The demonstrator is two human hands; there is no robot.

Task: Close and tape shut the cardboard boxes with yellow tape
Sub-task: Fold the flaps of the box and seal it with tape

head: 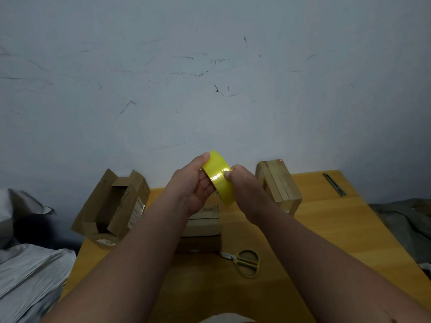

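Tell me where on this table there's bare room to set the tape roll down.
Bare wood lies right of the scissors, running back between the taped box and the utility knife. The near table edge under your forearms looks free too. It is crowded at the left, around the open box and the middle box.

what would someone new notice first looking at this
The bright yellow tape roll, held up mid-frame between the left hand and right hand against the scuffed wall. Next, the open cardboard box at the table's left edge and the yellow-handled scissors lying below the hands.
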